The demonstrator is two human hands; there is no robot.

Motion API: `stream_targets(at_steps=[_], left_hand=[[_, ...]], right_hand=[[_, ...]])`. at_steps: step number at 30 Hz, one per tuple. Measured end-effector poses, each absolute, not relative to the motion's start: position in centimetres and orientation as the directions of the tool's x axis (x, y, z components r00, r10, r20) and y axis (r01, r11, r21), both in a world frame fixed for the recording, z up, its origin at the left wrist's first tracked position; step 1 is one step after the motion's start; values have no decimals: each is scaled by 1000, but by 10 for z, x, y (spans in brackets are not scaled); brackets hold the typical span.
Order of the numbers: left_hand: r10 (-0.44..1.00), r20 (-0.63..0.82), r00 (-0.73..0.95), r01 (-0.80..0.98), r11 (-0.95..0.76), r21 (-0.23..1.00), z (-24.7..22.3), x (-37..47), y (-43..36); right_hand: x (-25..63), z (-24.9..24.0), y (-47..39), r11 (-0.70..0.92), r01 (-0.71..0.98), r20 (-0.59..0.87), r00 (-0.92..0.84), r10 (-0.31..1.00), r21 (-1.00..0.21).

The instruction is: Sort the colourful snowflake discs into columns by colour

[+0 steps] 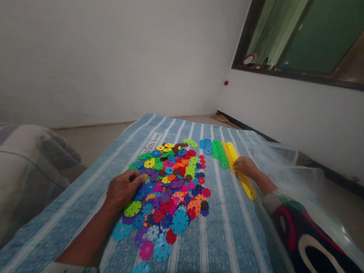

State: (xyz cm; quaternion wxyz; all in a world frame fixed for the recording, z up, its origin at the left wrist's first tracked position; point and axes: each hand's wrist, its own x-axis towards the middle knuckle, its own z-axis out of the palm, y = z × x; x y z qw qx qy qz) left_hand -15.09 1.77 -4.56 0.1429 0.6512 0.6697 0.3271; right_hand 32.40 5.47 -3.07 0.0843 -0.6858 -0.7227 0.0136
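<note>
Many flat notched discs in mixed colours form a pile [166, 189] on a striped blue cloth [221, 239]. At the pile's left edge, my left hand [124, 188] has thumb and forefinger pressed together, with a small yellow piece [144, 177] at the tips. My right hand [245, 166] is closed at the yellow row [246, 186]; what its fingertips hold is too small to make out. Left of that row lie an orange row [227, 156], green rows [220, 153] and blue discs [206, 146]. Light green discs [190, 143] lie beyond the pile.
Clear plastic containers [307, 174] stand right of the table, beside my right arm. A cloth-covered seat or bundle [20, 175] is at the left. White walls [113, 44] rise behind, with a dark-framed window [316, 37] at the upper right.
</note>
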Motion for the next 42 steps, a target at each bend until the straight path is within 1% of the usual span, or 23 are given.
stream_targets(at_steps=[6, 12, 14, 18, 21, 26, 36, 42], left_hand=[[966, 225, -128, 758, -51, 650, -46, -150, 17], [963, 243, -120, 741, -77, 667, -45, -146, 13], [963, 244, -115, 738, -82, 670, -46, -147, 13], [966, 232, -116, 739, -72, 669, -48, -149, 15], [968, 220, -119, 741, -61, 669, -47, -149, 15], [969, 212, -127, 737, -51, 674, -43, -147, 14], [970, 205, -129, 745, -41, 665, -43, -147, 13], [968, 217, -125, 741, -55, 670, -43, -147, 13]], right_hand=[[315, -26, 48, 46, 994, 127, -33, 991, -95], [278, -20, 40, 161, 986, 103, -156, 982, -46], [272, -18, 40, 174, 985, 89, -171, 981, -16], [283, -14, 40, 100, 993, 62, -103, 993, 55], [295, -15, 35, 41, 995, 35, -44, 998, 86], [298, -22, 30, 39, 995, 7, -40, 999, 89], [294, -25, 33, 12, 996, 29, -14, 999, 92], [291, -21, 30, 21, 995, 25, -24, 999, 98]])
